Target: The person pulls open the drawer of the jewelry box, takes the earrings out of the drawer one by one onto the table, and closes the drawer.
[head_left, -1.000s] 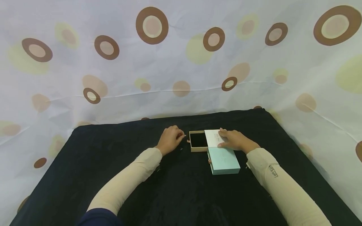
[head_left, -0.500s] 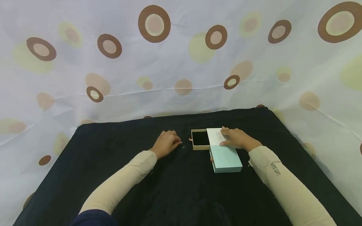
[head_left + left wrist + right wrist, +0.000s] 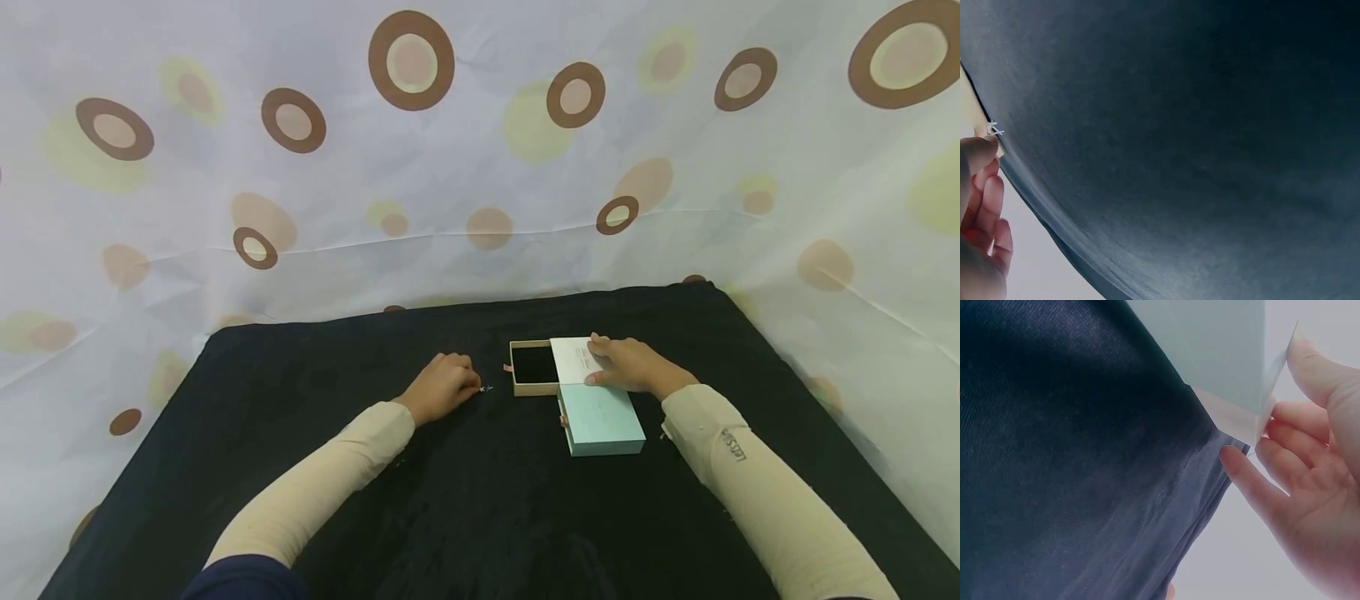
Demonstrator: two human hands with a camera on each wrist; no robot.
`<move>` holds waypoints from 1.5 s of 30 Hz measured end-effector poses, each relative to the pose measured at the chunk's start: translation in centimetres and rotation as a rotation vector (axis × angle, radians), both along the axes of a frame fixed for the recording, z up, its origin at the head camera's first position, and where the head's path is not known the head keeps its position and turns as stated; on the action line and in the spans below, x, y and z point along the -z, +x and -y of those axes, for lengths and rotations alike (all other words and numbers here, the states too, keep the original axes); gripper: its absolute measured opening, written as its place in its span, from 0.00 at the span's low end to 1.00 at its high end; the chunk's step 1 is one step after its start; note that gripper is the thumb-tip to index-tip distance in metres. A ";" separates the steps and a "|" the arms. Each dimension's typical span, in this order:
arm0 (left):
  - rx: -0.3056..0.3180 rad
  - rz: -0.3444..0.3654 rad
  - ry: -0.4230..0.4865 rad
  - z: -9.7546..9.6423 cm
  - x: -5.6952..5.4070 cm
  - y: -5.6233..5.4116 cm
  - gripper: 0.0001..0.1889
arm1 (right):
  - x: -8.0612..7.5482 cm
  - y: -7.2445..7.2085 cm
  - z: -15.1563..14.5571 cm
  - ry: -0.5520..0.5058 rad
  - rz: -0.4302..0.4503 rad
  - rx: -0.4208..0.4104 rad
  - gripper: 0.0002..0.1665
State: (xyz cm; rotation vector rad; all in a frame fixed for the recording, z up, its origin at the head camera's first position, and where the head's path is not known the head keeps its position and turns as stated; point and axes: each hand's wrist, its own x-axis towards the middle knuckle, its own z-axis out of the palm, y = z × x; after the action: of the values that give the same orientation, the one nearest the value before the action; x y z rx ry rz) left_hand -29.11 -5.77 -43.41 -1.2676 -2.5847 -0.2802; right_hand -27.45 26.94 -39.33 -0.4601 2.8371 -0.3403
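In the head view, my left hand (image 3: 441, 388) is low over the black cloth, left of the boxes. Thumb and forefinger pinch a small silvery piece (image 3: 482, 389), too small to identify, beside a similar piece (image 3: 490, 387) on the cloth. Thin prongs of silvery metal (image 3: 995, 129) stick out past the fingertips in the left wrist view. My right hand (image 3: 630, 367) grips the right end of a white-topped drawer box (image 3: 573, 362), thumb and fingers spread across it. Its tan drawer (image 3: 536, 389), lined in black, is pulled out leftward.
A pale green drawer box (image 3: 602, 417) with its drawer closed stands directly in front of the white-topped one. Black cloth (image 3: 480, 508) covers the table. A white curtain (image 3: 480, 150) printed with circles hangs behind and at the sides.
My left hand has moved left, away from the open drawer, and slightly nearer to me, bringing its silvery piece beside the other one. The right hand stays on the box.
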 end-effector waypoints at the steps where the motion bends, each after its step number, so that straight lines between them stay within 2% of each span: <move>1: 0.006 0.005 0.001 0.0 0.0 0.0 0.04 | 0.0 0.0 0.0 0.000 0.001 0.002 0.47; 11: 0.032 0.033 -0.017 -0.1 0.2 -0.1 0.03 | 0.2 -0.1 -0.3 -0.008 0.015 0.028 0.49; 16: 0.037 0.018 -0.017 0.0 0.5 -0.3 0.03 | 0.0 0.1 -0.2 -0.021 0.016 0.032 0.49; 28: 0.019 0.013 0.001 0.0 0.7 -1.0 0.04 | 0.0 0.2 -0.2 -0.026 -0.004 0.037 0.49; 39: -0.015 0.043 0.029 0.2 0.6 -0.4 0.04 | 0.5 -0.1 -0.3 -0.028 -0.004 0.029 0.49; 45: -0.031 0.049 0.010 0.1 0.4 -0.4 0.04 | 0.4 0.0 -0.3 -0.025 -0.006 0.037 0.49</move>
State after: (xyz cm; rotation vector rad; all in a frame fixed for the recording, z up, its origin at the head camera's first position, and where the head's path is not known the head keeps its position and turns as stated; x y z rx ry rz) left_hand -29.53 -5.91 -43.81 -1.2315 -2.6373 -0.3221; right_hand -27.44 27.20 -39.69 -0.4153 2.8530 -0.3826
